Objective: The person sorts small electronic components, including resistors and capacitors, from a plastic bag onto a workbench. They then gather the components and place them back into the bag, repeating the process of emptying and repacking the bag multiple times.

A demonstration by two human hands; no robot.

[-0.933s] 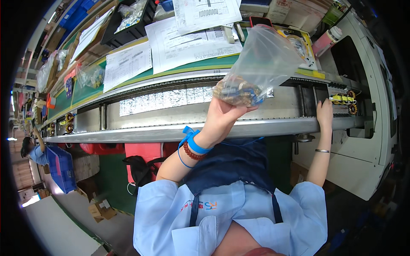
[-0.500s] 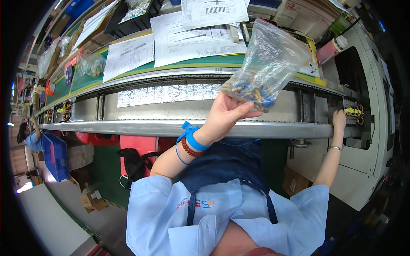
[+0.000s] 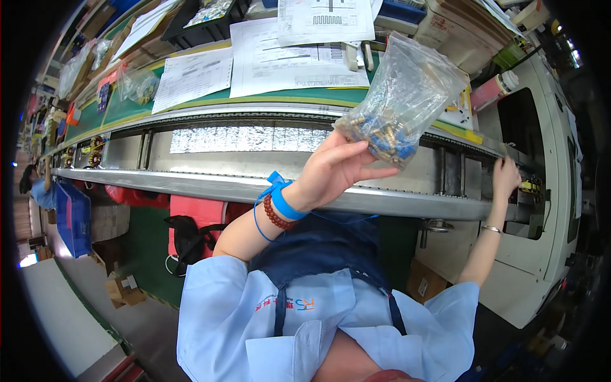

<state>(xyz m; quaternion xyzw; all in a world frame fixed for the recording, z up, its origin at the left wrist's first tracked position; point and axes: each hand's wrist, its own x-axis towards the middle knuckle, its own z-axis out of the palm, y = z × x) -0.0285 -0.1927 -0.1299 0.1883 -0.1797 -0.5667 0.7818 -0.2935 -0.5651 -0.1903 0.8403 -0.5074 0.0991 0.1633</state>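
Clear bag of parts is above the conveyor, held loosely by the left hand. The right hand, half curled, is near the conveyor's right end beside coils; its hold I cannot tell. Many parts are yet inside; what is finished does not show.

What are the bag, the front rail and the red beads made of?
Bag: probably thin, glossy plastic, as it's see-through and crinkled.
Front rail: looks like smooth metal, grey with a soft shine.
Red beads: maybe wood or plastic; they look round and smooth, but are too small to tell which.
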